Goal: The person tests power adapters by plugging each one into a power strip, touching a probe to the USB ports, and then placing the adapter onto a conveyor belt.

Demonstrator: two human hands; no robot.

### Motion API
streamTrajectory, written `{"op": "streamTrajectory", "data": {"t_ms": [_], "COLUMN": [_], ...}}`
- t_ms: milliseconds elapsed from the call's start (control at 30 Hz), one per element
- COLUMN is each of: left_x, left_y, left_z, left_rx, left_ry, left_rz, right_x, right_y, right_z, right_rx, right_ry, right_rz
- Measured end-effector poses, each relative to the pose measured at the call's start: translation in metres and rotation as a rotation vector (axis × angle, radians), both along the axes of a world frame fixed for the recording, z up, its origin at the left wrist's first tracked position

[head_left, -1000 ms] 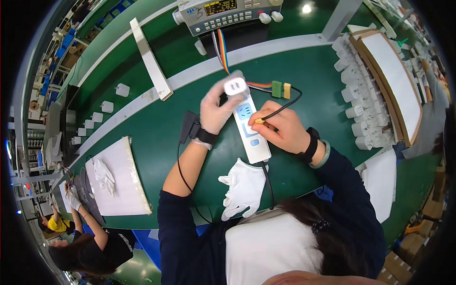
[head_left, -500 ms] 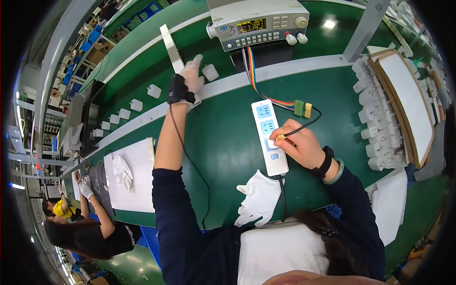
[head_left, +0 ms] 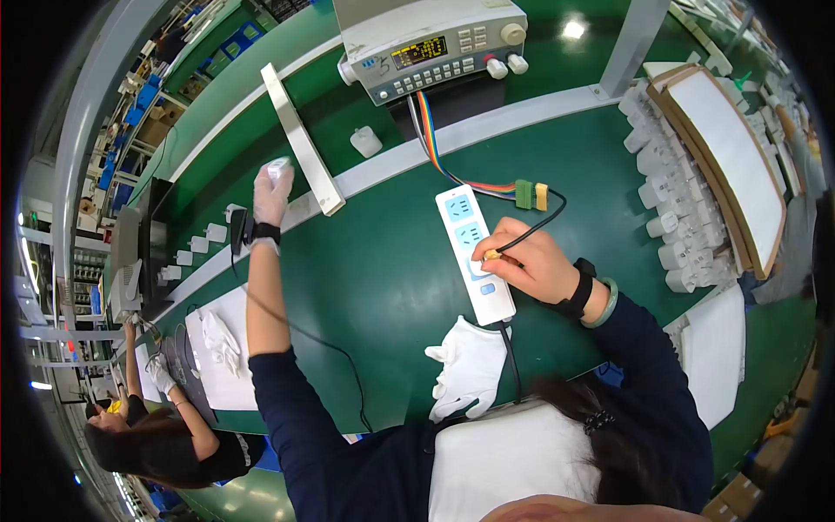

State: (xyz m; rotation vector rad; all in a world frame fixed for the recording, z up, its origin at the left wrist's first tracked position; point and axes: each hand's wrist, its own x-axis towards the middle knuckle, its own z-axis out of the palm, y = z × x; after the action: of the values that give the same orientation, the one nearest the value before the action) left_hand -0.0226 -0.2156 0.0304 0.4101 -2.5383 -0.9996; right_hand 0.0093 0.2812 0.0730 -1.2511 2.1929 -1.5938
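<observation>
My left hand, in a thin whitish glove with a black strap at the wrist, reaches far left. Its fingers are closed on a white charger. My bare right hand is over the lower part of a white power strip with blue sockets. Between its fingertips is a yellow connector on a black cable, right at a white piece at the lowest socket; the fingers partly hide it. The cable loops up to a green and yellow connector block with rainbow-coloured wires.
A bench instrument with a lit display stands at the back. Another charger sits right of a white bar; several more line the left. A white glove lies near me. Many clear-white chargers stand at right. A co-worker sits left.
My left hand has moved left from beside the white bar and taken hold of a charger from the row. My right hand stays at the power strip. The view has shifted slightly.
</observation>
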Motion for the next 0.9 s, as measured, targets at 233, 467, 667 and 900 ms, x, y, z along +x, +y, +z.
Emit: {"op": "streamTrajectory", "data": {"t_ms": [233, 467, 667, 900], "left_x": [0.029, 0.024, 0.036, 0.087], "left_y": [0.245, 0.282, 0.283, 0.296], "left_z": [0.03, 0.003, 0.016, 0.012], "left_rx": [0.885, 0.459, -0.157, 0.228], "left_ry": [0.052, 0.04, 0.158, 0.153], "left_rz": [-0.549, -0.581, -0.479, -0.678], "right_x": [-0.002, 0.0, 0.0, 0.0], "right_y": [0.004, 0.004, 0.006, 0.004], "right_z": [-0.007, -0.009, -0.01, -0.005], "right_rx": [0.012, -0.002, 0.026, -0.042], "right_ry": [-0.002, 0.03, 0.041, 0.131], "right_rz": [-0.031, -0.048, -0.046, -0.045]}}
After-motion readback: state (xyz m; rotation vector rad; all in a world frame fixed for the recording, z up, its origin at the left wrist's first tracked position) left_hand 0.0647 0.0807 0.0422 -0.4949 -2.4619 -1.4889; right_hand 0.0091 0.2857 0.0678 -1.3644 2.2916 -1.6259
